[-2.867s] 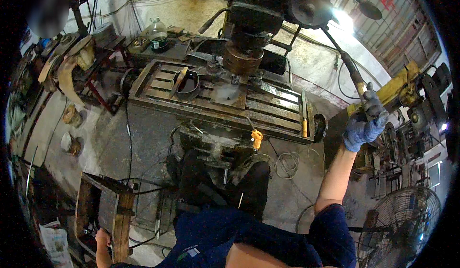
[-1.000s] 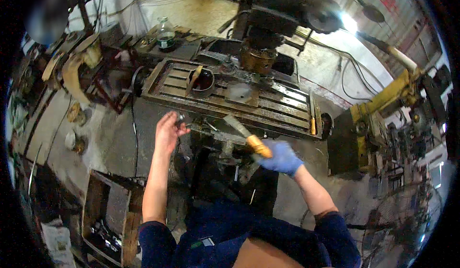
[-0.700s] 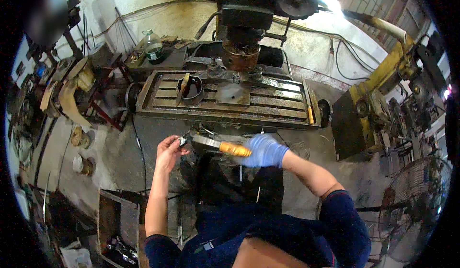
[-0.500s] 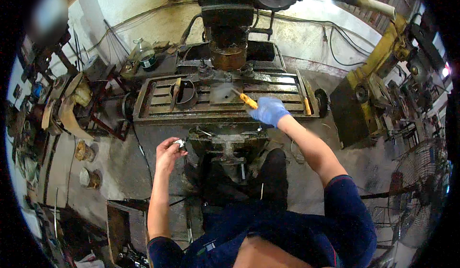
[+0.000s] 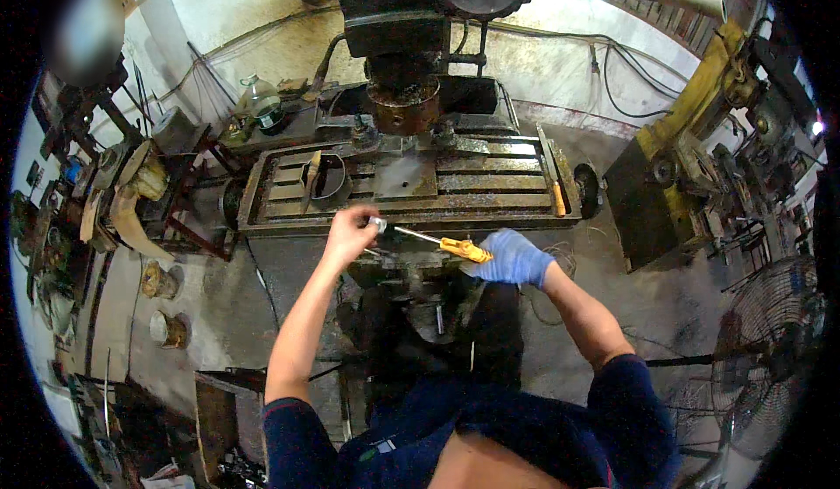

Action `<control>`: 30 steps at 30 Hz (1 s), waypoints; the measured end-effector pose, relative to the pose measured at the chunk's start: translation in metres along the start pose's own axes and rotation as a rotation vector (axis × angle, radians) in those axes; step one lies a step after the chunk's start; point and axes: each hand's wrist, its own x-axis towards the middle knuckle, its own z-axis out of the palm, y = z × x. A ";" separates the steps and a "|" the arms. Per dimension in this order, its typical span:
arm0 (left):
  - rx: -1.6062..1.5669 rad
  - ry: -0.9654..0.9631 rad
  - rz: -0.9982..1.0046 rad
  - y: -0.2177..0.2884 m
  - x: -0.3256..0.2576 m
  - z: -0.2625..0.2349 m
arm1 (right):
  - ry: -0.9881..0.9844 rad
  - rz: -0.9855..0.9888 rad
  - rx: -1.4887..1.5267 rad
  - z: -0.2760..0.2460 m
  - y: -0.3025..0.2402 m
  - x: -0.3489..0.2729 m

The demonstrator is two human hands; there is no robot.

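Note:
I stand at a rusty milling machine with a slotted table point(image 5: 490, 187). My bare left hand point(image 5: 348, 234) pinches a small silvery part point(image 5: 377, 224) at the table's front edge. My right hand point(image 5: 514, 258), in a blue glove, grips the yellow handle of a screwdriver point(image 5: 440, 242). Its thin shaft points left and its tip meets the small part in my left fingers. Both hands hover just in front of the table, above the machine's knee.
A metal ring piece point(image 5: 322, 178) and a flat plate point(image 5: 405, 176) lie on the table. A second yellow-handled tool point(image 5: 555, 193) rests at its right end. The spindle head point(image 5: 404, 104) hangs above. A yellow machine point(image 5: 691, 148) stands right, a fan point(image 5: 770, 340) lower right, clutter left.
My right hand has come back from the table top with the screwdriver, lower and toward me. My left hand rose to the table edge, so the tool tip now meets the small part.

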 end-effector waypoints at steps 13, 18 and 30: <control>0.688 0.102 0.473 0.000 0.119 0.030 | 0.386 0.120 0.674 0.036 0.069 0.044; 0.813 0.195 0.400 0.000 0.107 0.031 | 0.331 0.421 0.246 0.078 0.069 0.048; 0.781 0.287 0.467 -0.010 0.153 0.053 | 0.465 0.409 0.278 0.072 0.089 -0.043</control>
